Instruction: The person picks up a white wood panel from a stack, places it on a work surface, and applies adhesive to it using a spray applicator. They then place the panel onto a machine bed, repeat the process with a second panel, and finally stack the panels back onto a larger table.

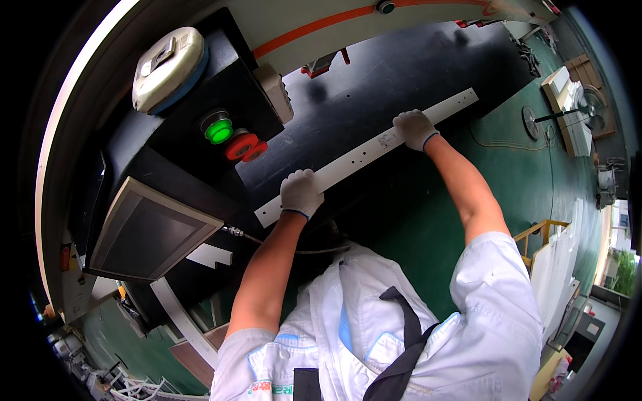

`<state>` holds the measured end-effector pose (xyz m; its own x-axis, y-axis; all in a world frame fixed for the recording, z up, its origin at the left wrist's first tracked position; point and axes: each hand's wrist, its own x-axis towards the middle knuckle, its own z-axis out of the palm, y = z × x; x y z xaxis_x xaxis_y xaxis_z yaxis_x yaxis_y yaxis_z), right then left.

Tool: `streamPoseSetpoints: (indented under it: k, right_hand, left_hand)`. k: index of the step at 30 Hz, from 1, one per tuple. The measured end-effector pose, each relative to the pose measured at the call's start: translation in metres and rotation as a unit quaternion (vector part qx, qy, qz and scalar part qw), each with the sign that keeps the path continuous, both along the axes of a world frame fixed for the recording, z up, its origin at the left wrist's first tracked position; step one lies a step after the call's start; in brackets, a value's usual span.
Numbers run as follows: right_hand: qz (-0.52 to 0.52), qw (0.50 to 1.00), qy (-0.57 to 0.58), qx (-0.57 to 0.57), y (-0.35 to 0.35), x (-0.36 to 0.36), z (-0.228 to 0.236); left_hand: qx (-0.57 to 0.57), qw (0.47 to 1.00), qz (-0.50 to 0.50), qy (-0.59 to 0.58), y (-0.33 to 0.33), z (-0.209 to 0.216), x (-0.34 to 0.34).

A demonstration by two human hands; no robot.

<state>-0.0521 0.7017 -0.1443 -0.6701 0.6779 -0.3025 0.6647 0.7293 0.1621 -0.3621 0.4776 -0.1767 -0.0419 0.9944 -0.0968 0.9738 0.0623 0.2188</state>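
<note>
White, long, flat strip with punched holes, seemingly metal (341,168), spanned both grips and jutted past each: the white-gloved left hand (302,192) and white-gloved right hand (415,129) pinched it. Glossy black bench (414,70) lay beyond them. The step seemed to be positioning; the next move likely called for both grips shifting evenly.

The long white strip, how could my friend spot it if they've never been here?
Find the big black worktable at the top middle. There, the left hand and right hand, both gloved, hold a long flat strip slanting up to the right. Its white colour and small dark holes set it apart from the black worktable.
</note>
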Motion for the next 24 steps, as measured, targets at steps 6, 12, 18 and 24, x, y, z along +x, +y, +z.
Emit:
streamPoseSetpoints:
  k: [6,12,18,24]
  right_hand:
    - [0.048,0.997,0.029,0.050,0.015,-0.011,-0.010]
    - [0.016,0.997,0.019,0.078,0.007,-0.031,-0.015]
    - [-0.050,0.986,0.071,0.143,-0.046,0.020,-0.018]
    - [-0.180,0.974,0.000,0.138,-0.062,0.042,-0.025]
  left_hand:
    - [0.018,1.000,0.024,-0.005,-0.002,-0.006,-0.003]
    - [0.014,0.999,0.038,-0.002,-0.008,-0.006,-0.016]
    - [0.051,0.999,0.005,0.001,-0.057,0.035,0.020]
    - [0.062,0.998,-0.020,-0.021,-0.066,0.022,0.048]
